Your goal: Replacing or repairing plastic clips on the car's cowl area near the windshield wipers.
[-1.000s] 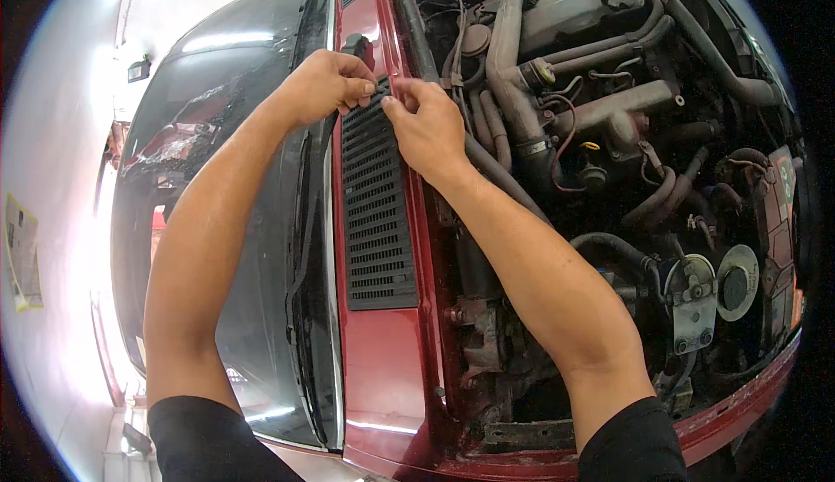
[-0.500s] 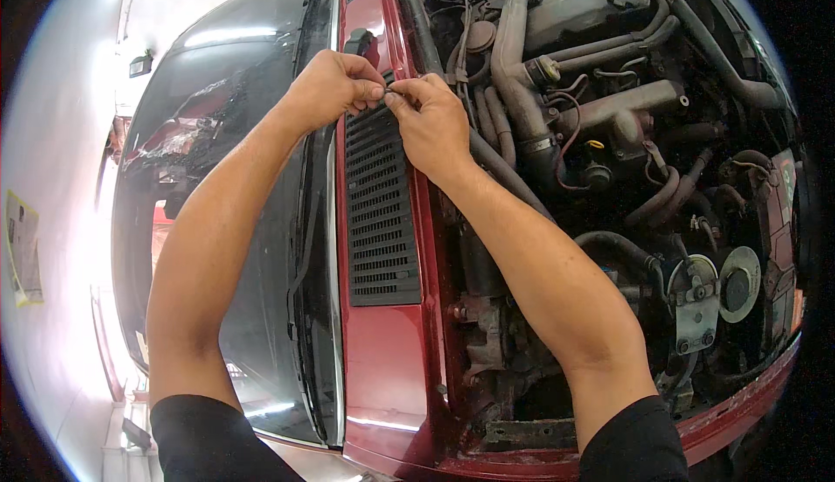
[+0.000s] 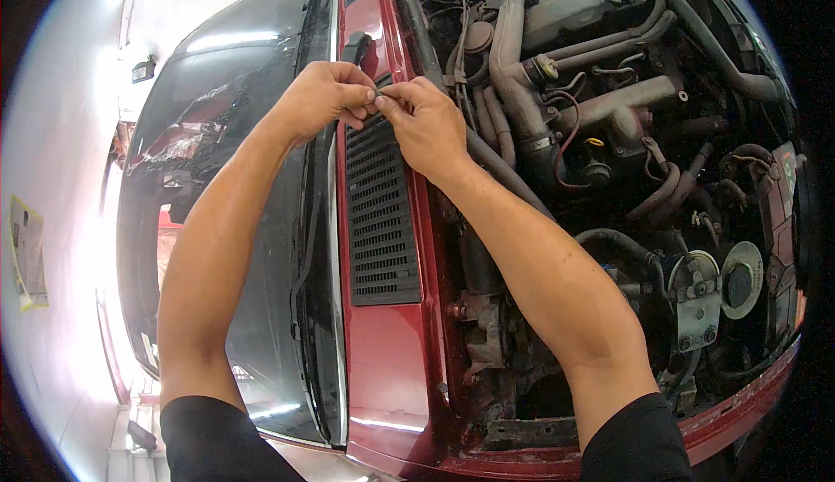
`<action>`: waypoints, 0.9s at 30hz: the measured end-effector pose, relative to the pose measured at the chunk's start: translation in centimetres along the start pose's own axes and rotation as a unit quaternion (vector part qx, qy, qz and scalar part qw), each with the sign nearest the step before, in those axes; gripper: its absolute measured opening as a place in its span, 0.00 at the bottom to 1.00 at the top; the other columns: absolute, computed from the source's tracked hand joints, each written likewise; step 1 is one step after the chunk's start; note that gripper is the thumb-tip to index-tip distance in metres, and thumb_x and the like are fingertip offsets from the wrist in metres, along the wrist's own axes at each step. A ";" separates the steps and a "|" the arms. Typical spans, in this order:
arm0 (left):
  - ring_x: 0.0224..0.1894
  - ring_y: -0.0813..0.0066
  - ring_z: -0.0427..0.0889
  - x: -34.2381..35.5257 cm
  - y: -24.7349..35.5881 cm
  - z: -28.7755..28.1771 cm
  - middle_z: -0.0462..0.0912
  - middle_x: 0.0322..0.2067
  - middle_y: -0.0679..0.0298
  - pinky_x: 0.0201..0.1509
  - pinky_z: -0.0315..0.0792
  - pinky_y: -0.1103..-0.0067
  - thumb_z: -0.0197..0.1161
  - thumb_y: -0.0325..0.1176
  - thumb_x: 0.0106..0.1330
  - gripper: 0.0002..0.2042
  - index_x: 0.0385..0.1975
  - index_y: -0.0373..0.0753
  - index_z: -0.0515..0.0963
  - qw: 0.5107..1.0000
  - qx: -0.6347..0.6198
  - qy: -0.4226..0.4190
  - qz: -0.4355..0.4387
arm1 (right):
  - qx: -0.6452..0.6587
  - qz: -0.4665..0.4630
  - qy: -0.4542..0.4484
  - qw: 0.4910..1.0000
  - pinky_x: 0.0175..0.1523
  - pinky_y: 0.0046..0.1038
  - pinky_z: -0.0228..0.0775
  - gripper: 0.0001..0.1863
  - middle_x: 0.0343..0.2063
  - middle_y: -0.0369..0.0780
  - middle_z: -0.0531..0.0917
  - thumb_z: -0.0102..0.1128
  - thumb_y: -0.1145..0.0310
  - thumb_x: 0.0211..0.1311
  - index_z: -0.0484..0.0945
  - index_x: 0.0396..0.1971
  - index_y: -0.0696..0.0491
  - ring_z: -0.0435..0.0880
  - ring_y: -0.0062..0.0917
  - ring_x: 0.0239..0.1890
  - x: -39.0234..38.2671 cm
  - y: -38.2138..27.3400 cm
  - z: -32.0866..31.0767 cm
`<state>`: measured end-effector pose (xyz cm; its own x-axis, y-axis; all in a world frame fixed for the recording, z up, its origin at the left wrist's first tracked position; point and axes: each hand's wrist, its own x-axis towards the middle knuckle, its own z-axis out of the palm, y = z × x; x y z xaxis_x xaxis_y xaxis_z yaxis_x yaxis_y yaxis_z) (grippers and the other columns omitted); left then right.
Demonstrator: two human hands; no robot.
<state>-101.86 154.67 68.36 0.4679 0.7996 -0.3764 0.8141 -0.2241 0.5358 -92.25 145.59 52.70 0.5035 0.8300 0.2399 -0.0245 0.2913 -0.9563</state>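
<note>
My left hand (image 3: 324, 99) and my right hand (image 3: 428, 127) meet over the top of a slotted black plastic grille (image 3: 378, 221), fingertips pinched close together on something too small to make out. The grille lies in a long red body panel (image 3: 387, 360) between the windscreen and the engine bay. A short black fitting (image 3: 355, 47) sits on that panel just beyond my fingers, and the part of the grille under my hands is hidden.
The dark windscreen (image 3: 200, 73), with a wiper (image 3: 304, 378) along its edge, fills the left. An exposed engine (image 3: 583, 12) with many hoses and pipes fills the right, bordered by a red body edge (image 3: 713, 430). A white wall (image 3: 52, 151) stands at far left.
My fingertips have come together over the grille, where they were slightly apart a second ago. My left hand has dropped slightly since half a second ago, and my right fingers stay pinched.
</note>
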 end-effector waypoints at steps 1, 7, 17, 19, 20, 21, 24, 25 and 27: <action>0.35 0.76 0.85 0.0 -0.1 0.2 0.87 0.34 0.62 0.41 0.84 0.78 0.68 0.30 0.73 0.09 0.44 0.30 0.84 1.000 0.000 0.001 0.000 | 0.005 0.002 -0.003 1.000 0.52 0.41 0.76 0.12 0.43 0.40 0.86 0.66 0.57 0.72 0.90 0.43 0.49 0.87 0.39 0.46 0.1 0.2 -0.1; 0.34 0.78 0.83 -0.8 -0.5 0.5 0.86 0.34 0.62 0.38 0.80 0.78 0.64 0.31 0.76 0.07 0.41 0.32 0.81 0.990 0.131 0.003 0.052 | 0.003 -0.002 -0.008 1.000 0.54 0.41 0.77 0.11 0.42 0.40 0.87 0.65 0.59 0.72 0.89 0.45 0.49 0.87 0.41 0.47 0.0 0.0 0.1; 0.32 0.80 0.78 -1.9 -2.2 1.2 0.81 0.30 0.67 0.36 0.76 0.80 0.60 0.34 0.79 0.09 0.43 0.35 0.80 0.999 -0.001 0.030 0.014 | 0.061 -0.056 -0.004 0.997 0.53 0.42 0.78 0.10 0.39 0.48 0.89 0.67 0.69 0.69 0.87 0.47 0.55 0.88 0.44 0.46 -0.1 -0.1 0.4; 0.31 0.80 0.78 -2.0 -1.9 1.2 0.81 0.30 0.67 0.36 0.76 0.80 0.60 0.35 0.80 0.09 0.42 0.35 0.80 1.000 -0.017 0.022 0.005 | 0.070 -0.046 -0.007 0.997 0.53 0.42 0.78 0.10 0.39 0.48 0.89 0.67 0.69 0.69 0.87 0.47 0.55 0.88 0.44 0.45 -0.1 0.0 0.5; 0.31 0.80 0.78 -2.1 -1.8 1.3 0.81 0.30 0.67 0.36 0.76 0.80 0.60 0.35 0.80 0.09 0.42 0.35 0.80 1.000 -0.017 0.023 0.006 | 0.078 -0.034 -0.008 0.996 0.53 0.42 0.77 0.10 0.39 0.48 0.89 0.67 0.69 0.70 0.87 0.47 0.55 0.88 0.43 0.45 0.0 0.0 0.6; 0.31 0.81 0.78 -2.2 -1.8 1.4 0.82 0.30 0.67 0.36 0.76 0.80 0.60 0.35 0.80 0.10 0.42 0.33 0.81 0.999 -0.009 0.033 0.015 | 0.078 -0.034 -0.009 0.996 0.53 0.42 0.77 0.10 0.39 0.48 0.89 0.67 0.69 0.70 0.87 0.47 0.55 0.88 0.43 0.45 0.0 0.1 0.7; 0.31 0.81 0.80 -2.4 -1.3 1.7 0.84 0.31 0.66 0.37 0.77 0.80 0.62 0.34 0.78 0.10 0.41 0.32 0.82 0.997 0.031 0.061 0.044 | 0.122 0.000 -0.007 0.992 0.53 0.41 0.77 0.09 0.38 0.49 0.88 0.67 0.69 0.70 0.86 0.45 0.56 0.88 0.43 0.44 0.2 0.1 0.7; 0.33 0.80 0.82 -2.4 -1.1 1.8 0.85 0.31 0.65 0.39 0.77 0.79 0.63 0.33 0.77 0.10 0.41 0.32 0.82 0.993 0.063 0.079 0.063 | 0.124 0.006 -0.001 0.992 0.55 0.41 0.76 0.09 0.41 0.48 0.87 0.67 0.68 0.69 0.87 0.43 0.55 0.86 0.43 0.47 0.2 0.1 0.6; 0.34 0.77 0.83 -1.8 -1.3 1.2 0.86 0.31 0.62 0.41 0.78 0.77 0.65 0.33 0.74 0.09 0.41 0.31 0.83 0.981 0.127 0.117 0.085 | 0.128 0.013 0.007 0.992 0.56 0.42 0.76 0.08 0.43 0.47 0.85 0.68 0.68 0.68 0.87 0.42 0.55 0.85 0.43 0.50 0.2 -0.1 0.5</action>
<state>-103.31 152.88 67.43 0.5363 0.8382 -0.0986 0.8047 -0.4726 0.3594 -92.61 145.94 52.90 0.5119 0.8323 0.2125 -0.2551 0.3836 -0.8876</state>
